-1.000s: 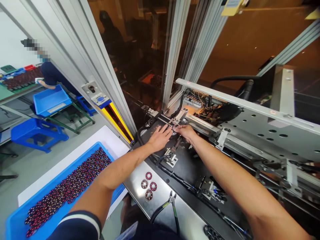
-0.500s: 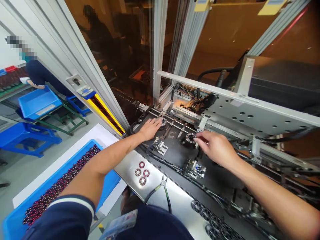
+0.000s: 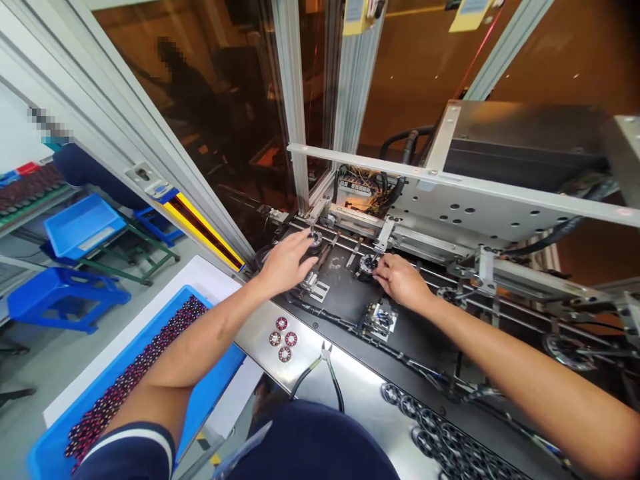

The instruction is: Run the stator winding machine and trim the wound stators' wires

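Over the left part of the black machine bed [image 3: 333,280], my left hand [image 3: 287,261] hovers with its fingers stretched and its thumb apart. A round metal part [image 3: 314,240] on the bed shows just past its fingertips. My right hand [image 3: 403,281] has thumb and fingers pinched together at the right rim of a second round part [image 3: 368,264], which sits in a fixture by the rail. Whatever lies between those fingertips is hidden. In front of me, several small red and black wound rings [image 3: 285,339] lie on the steel ledge beside wire cutters [image 3: 326,357].
A blue tray [image 3: 213,383] of many wound rings stands at the left. Black round parts [image 3: 425,420] crowd the ledge at the lower right. Small metal brackets [image 3: 383,321] and cables rise from the bed. A frame post [image 3: 295,100] stands ahead; a co-worker's sleeve [image 3: 90,170] is at far left.
My left hand has lifted back from the left round part, its thumb now spread. My right hand stays at the second part, its fingers shifted along the right rim. The view has turned slightly right.
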A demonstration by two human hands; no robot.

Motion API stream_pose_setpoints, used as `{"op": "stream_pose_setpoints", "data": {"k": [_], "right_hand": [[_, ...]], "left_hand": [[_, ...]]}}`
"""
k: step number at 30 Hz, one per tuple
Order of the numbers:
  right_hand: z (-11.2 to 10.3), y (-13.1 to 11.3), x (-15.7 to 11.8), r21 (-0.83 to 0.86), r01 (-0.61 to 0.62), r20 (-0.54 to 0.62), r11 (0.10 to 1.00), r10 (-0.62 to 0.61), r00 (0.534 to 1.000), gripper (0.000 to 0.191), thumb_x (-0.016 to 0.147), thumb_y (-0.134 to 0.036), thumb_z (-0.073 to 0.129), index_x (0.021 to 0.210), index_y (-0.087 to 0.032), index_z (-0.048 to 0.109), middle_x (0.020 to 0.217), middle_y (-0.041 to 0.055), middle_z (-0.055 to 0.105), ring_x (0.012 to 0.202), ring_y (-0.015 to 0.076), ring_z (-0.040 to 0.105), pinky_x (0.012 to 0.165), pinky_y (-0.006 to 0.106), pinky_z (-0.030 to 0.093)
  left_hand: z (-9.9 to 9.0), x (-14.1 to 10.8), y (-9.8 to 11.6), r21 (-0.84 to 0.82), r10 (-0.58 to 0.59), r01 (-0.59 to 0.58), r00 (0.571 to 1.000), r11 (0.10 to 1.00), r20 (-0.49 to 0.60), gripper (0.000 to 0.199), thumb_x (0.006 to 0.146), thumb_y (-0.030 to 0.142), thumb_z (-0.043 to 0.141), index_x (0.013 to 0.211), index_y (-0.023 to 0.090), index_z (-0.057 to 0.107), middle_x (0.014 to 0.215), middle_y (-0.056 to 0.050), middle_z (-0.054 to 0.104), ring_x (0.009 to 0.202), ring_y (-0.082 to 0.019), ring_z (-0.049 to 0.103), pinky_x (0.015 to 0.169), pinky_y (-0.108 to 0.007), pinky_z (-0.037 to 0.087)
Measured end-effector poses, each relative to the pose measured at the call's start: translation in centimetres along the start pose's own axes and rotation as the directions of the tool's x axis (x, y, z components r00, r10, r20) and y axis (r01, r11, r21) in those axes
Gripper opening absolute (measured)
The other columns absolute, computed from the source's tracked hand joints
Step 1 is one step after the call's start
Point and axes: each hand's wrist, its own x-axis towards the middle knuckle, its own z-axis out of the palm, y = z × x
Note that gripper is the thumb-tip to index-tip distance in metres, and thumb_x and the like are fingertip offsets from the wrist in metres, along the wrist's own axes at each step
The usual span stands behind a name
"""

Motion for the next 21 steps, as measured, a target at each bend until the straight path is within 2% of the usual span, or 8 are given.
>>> {"op": "stream_pose_setpoints", "data": {"k": [2,4,8,11,13,17,21], "right_hand": [[0.4,0.8,0.0,0.035,-0.099,-0.001,0.995,0.099,0.995,0.024,0.096,-0.038,0.061,0.103,-0.016,0.065,0.113,0.0070,0.064,0.104,0.0197,0.061,0.093,0.042,0.052],[0.8,1.6,0.5,0.072,-0.220,0.017,0.973,0.219,0.976,0.025,0.096,-0.038,0.062,0.107,-0.015,0.065,0.115,0.0073,0.065,0.103,0.0197,0.063,0.092,0.042,0.054],[1.5,2.8,2.5,0.144,-0.460,0.166,0.876,0.437,0.884,0.028,0.096,-0.038,0.063,0.111,-0.015,0.065,0.109,0.0063,0.067,0.094,0.0176,0.066,0.081,0.036,0.058],[1.9,3.1,4.2,0.187,-0.590,0.283,0.786,0.532,0.798,0.031,0.096,-0.038,0.063,0.115,-0.014,0.063,0.110,0.0068,0.067,0.092,0.0177,0.067,0.079,0.036,0.059],[2.1,3.1,5.0,0.224,-0.637,0.316,0.737,0.564,0.763,0.032,0.096,-0.038,0.063,0.118,-0.014,0.063,0.114,0.0077,0.066,0.096,0.0189,0.066,0.082,0.037,0.059],[1.8,3.0,5.6,0.332,-0.665,0.267,0.669,0.610,0.746,0.034,0.095,-0.037,0.065,0.121,-0.015,0.062,0.120,0.0098,0.064,0.105,0.0215,0.065,0.088,0.039,0.057],[1.0,2.6,5.2,0.458,-0.642,0.261,0.614,0.598,0.758,0.032,0.096,-0.039,0.062,0.118,-0.015,0.063,0.116,0.0072,0.065,0.100,0.0204,0.066,0.085,0.040,0.058]], "left_hand": [[0.6,-0.8,2.7,-0.044,0.049,-0.049,0.999,0.998,0.005,0.042,0.098,0.037,0.051,0.132,0.013,0.059,0.151,-0.016,0.053,0.141,-0.028,0.049,0.119,-0.048,0.040],[2.0,-1.0,5.4,-0.082,0.100,-0.096,0.994,0.992,0.040,0.041,0.097,0.038,0.054,0.130,0.015,0.062,0.150,-0.015,0.054,0.141,-0.028,0.049,0.118,-0.047,0.041],[6.3,0.2,9.0,-0.111,0.120,-0.105,0.984,0.988,0.130,0.048,0.093,0.037,0.060,0.134,0.013,0.059,0.152,-0.018,0.051,0.145,-0.033,0.043,0.117,-0.050,0.041],[9.2,1.9,9.8,-0.095,0.085,-0.068,0.979,0.993,0.187,0.061,0.092,0.035,0.061,0.145,0.008,0.046,0.157,-0.023,0.043,0.150,-0.035,0.035,0.118,-0.053,0.038],[10.4,2.9,9.8,-0.082,0.084,-0.067,0.971,0.994,0.222,0.066,0.091,0.034,0.062,0.148,0.007,0.040,0.160,-0.023,0.037,0.151,-0.035,0.031,0.119,-0.052,0.037],[11.4,3.9,9.5,-0.053,0.099,-0.088,0.956,0.995,0.276,0.062,0.091,0.030,0.061,0.147,0.010,0.043,0.163,-0.018,0.034,0.151,-0.037,0.030,0.119,-0.054,0.037],[11.1,4.1,9.2,-0.031,0.111,-0.107,0.944,0.994,0.311,0.061,0.091,0.031,0.062,0.147,0.014,0.045,0.162,-0.016,0.037,0.151,-0.037,0.030,0.118,-0.057,0.036]]}}
